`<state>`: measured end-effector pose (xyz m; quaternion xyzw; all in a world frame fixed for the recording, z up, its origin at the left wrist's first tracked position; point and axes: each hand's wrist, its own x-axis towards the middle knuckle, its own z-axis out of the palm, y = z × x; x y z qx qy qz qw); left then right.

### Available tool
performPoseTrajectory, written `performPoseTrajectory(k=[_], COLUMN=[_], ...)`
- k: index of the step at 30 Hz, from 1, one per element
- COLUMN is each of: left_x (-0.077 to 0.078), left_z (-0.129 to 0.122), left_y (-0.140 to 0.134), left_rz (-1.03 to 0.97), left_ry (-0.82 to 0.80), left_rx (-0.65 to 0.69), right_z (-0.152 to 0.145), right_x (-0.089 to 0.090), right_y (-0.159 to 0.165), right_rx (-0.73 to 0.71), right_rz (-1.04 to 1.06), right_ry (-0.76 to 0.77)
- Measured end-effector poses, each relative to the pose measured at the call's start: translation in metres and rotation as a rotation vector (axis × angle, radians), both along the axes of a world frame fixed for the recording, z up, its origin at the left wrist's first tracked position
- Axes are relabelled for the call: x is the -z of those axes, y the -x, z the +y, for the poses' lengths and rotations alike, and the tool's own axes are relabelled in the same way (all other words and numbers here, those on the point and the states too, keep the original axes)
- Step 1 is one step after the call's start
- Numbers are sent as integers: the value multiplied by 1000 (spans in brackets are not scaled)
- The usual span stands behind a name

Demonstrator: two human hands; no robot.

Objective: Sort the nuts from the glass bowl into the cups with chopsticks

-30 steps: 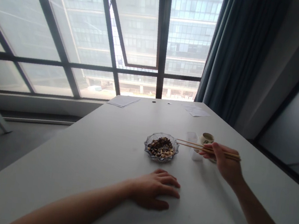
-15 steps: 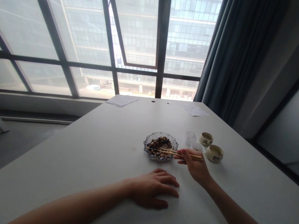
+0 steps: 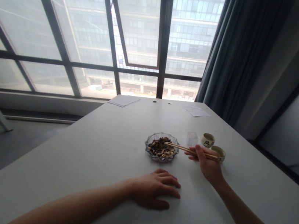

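Observation:
Between the fingers of my right hand [image 3: 209, 164] is a pair of wooden chopsticks [image 3: 180, 147], pointing left. Their tips reach over a scalloped clear glass bowl [image 3: 147, 153], and whether they pinch anything is too small to tell. A mix of dark seeds and paler nuts [image 3: 162, 147] fills the bowl. My left hand [image 3: 157, 189] lies flat on the white table in front of the bowl, fingers spread, holding nothing. Right behind my right hand are a cream cup with a dark character [image 3: 207, 141] and a second cream cup [image 3: 220, 151], partly hidden by the hand.
A small clear plastic container [image 3: 192, 138] stands left of the cups. Papers lie at the far left [image 3: 124, 101] and far right [image 3: 198, 112] of the white table [image 3: 98, 156]. Beyond it are windows and a dark curtain [image 3: 235, 57].
My right hand has moved right and slightly up with the chopsticks, whose tips shifted from down among the seeds to the bowl's upper right. My left hand rests as before.

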<state>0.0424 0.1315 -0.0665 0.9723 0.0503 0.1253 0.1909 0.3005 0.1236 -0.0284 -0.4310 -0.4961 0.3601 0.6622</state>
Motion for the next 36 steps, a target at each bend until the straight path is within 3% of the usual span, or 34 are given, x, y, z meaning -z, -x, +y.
performPoseTrajectory(k=[8, 16, 20, 28, 36], left_x=[-1, -5, -4, -2, -2], left_z=[1, -1, -1, 1, 0], left_y=[0, 0, 0, 1, -1], left_rz=[6, 17, 22, 37, 28], left_ry=[10, 14, 17, 24, 17], left_rx=[6, 2, 2, -1, 0], right_z=[-7, -17, -22, -17, -14], right_x=[-23, -44, -47, -37, -22], right_y=[-32, -105, -123, -95, -34], right_rx=[148, 308, 349, 321, -20], right_rz=[62, 32, 33, -22, -169], right_ry=[0, 45, 106, -32, 10])
